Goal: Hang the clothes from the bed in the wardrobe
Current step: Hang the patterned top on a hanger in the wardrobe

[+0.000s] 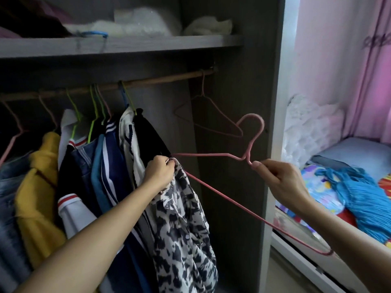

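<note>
I hold a pink wire hanger (213, 155) in front of the open wardrobe. My right hand (281, 180) pinches it just below the hook. My left hand (160, 171) grips the hanger's left end together with a black-and-white patterned garment (182, 225), which droops down from that end. The wooden wardrobe rail (158, 80) runs above, with several clothes hanging on its left part and one bare pink hanger (208, 117) on its right part. On the bed (330, 189) at the right lies a blue knitted garment (357, 193).
A grey shelf (118, 46) above the rail carries white bundles and a blue hanger. The wardrobe's side panel (275, 123) stands between the hanging space and the bed. A white plastic bag (306, 127) sits at the head of the bed by a pink curtain.
</note>
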The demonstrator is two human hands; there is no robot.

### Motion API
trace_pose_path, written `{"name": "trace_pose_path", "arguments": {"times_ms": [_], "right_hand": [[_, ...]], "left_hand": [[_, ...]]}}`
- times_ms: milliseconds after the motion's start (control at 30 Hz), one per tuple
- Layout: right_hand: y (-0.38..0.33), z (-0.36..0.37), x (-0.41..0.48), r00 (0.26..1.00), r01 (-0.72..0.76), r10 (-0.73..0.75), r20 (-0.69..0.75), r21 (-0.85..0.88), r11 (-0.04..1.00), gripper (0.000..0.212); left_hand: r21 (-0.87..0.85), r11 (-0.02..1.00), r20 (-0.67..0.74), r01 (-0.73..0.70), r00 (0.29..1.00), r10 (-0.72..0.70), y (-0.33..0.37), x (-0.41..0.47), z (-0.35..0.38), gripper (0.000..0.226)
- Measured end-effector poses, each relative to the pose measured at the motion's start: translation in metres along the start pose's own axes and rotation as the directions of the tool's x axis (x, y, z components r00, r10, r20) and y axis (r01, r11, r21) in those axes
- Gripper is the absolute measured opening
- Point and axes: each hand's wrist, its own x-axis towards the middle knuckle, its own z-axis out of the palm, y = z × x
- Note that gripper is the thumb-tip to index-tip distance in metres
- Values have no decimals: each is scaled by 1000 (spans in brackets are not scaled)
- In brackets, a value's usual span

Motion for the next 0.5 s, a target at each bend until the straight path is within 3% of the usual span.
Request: {"name": "trace_pose_path", "arguments": {"times_ms": [133, 267, 333, 400, 500], "right_hand": [[19, -38, -17, 997, 62, -67, 41, 124, 990, 30], [42, -67, -25, 987, 145, -154, 44, 174, 974, 47], [50, -73, -26, 978, 169, -188, 94, 181, 969, 41], [55, -70, -24, 962, 195, -227, 154, 194, 961, 29], [60, -56, -21, 929, 187, -245, 278, 219, 958, 36]], "left_hand": [[53, 995, -34, 79, 996, -78, 6, -1, 11, 30], [77, 987, -89, 139, 987, -132, 10, -6, 17, 30], [76, 987, -121, 145, 983, -135, 16, -11, 21, 30], [80, 989, -139, 121, 984, -109, 27, -19, 27, 29], [132, 991, -104, -36, 993, 50, 54, -38, 37, 25]]}}
